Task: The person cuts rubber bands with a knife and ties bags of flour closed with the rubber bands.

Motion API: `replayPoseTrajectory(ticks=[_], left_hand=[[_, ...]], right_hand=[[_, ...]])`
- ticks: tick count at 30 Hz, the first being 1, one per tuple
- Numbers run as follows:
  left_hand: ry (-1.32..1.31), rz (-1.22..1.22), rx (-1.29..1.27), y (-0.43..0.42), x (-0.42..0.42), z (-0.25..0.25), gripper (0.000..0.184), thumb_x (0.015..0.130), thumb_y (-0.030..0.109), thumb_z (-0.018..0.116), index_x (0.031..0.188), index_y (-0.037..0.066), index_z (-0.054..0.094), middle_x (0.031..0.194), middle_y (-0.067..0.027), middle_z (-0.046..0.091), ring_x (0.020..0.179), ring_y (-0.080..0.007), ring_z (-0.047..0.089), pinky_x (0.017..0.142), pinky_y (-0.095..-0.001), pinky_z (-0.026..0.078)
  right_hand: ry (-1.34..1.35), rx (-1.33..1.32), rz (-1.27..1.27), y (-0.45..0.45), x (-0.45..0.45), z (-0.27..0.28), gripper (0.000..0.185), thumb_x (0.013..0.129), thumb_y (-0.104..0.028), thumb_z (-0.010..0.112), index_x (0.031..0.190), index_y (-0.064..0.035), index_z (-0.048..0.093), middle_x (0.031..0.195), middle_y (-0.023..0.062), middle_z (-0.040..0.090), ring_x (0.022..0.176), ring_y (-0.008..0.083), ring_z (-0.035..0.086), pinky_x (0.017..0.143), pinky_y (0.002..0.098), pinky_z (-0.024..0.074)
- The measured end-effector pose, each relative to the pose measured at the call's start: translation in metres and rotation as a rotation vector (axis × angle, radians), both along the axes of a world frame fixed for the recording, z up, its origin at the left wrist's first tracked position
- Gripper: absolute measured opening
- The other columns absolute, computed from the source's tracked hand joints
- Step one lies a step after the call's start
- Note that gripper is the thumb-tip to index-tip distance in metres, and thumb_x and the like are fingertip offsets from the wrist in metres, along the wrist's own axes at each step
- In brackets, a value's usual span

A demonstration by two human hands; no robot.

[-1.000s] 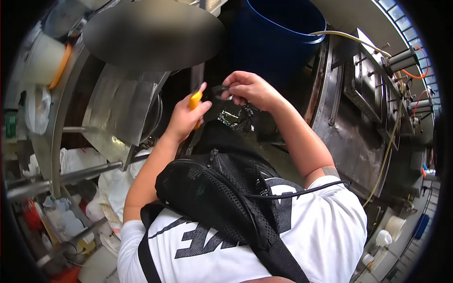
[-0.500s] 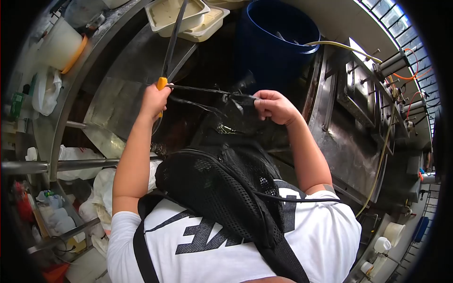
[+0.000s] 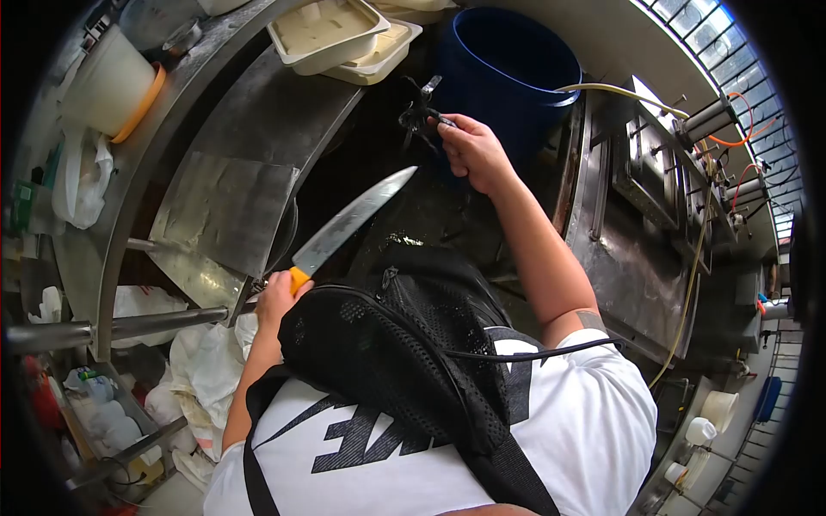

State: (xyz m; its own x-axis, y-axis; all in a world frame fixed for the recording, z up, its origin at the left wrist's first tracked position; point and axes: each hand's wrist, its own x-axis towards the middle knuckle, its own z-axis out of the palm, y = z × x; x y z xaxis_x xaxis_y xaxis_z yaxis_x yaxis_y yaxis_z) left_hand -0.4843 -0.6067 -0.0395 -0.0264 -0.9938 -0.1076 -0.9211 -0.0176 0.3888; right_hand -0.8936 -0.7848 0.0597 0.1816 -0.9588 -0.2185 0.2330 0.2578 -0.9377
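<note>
The blue barrel (image 3: 514, 116) stands ahead of the person, and I tell the places from it. The left hand (image 3: 277, 297) is nearer to the body than the barrel and to its left; its fingers are closed around the yellow handle of a chef's knife (image 3: 357, 217). The bare blade points obliquely toward the barrel — the tip is apart from it. The right hand (image 3: 471, 153), in front of the barrel, is pinching a crumpled bunch of black plastic strips (image 3: 416, 116), which sticks out to the left of the barrel. Cream-coloured tubs (image 3: 334, 62) are left of the barrel — and a pale hose (image 3: 632, 89) passes over its right rim.
</note>
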Motion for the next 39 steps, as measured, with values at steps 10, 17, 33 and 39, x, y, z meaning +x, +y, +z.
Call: replayPoseTrajectory(ticks=[10, 17, 33, 39], left_hand=[[0.11, -0.246, -0.472, -0.093, -0.082, 0.094, 0.032, 0.09, 0.028, 0.075, 0.095, 0.002, 0.057, 0.092, -0.0177, 0.06, 0.079, -0.0425, 0.064, 0.068, -0.0509, 0.052], [0.065, -0.372, -0.515, -0.09, -0.094, 0.173, 0.031, 0.088, 0.026, 0.076, 0.092, 0.002, 0.058, 0.089, -0.0162, 0.06, 0.077, -0.0406, 0.063, 0.066, -0.0481, 0.052], [-0.271, -0.173, -0.448, -0.092, -0.061, 0.108, 0.041, 0.097, 0.043, 0.066, 0.103, 0.004, 0.056, 0.094, -0.0164, 0.061, 0.08, -0.0388, 0.068, 0.069, -0.0491, 0.056], [-0.107, 0.03, -0.123, -0.049, 0.001, 0.034, 0.048, 0.095, 0.044, 0.066, 0.107, -0.001, 0.055, 0.102, -0.0284, 0.069, 0.092, -0.0498, 0.067, 0.079, -0.0585, 0.054]], right_hand=[[0.043, -0.169, 0.121, 0.039, -0.036, -0.006, 0.083, 0.088, -0.013, 0.082, 0.155, -0.0087, 0.035, 0.131, 0.0066, 0.058, 0.095, 0.0137, 0.063, 0.075, 0.0286, 0.053], [-0.464, -0.511, 0.235, -0.001, 0.0, 0.013, 0.108, 0.081, -0.005, 0.083, 0.166, -0.0165, 0.018, 0.167, 0.0102, 0.029, 0.124, 0.0189, 0.056, 0.095, 0.033, 0.0506], [0.44, -0.073, 0.409, 0.054, 0.109, -0.046, 0.031, 0.103, -0.035, 0.061, 0.118, -0.0085, 0.068, 0.081, -0.0009, 0.067, 0.066, 0.0075, 0.054, 0.058, 0.0253, 0.0436], [0.584, 0.03, 0.348, 0.045, 0.091, -0.007, 0.026, 0.101, -0.028, 0.061, 0.094, -0.0038, 0.068, 0.068, -0.0012, 0.057, 0.055, 0.0083, 0.046, 0.049, 0.0276, 0.0347]])
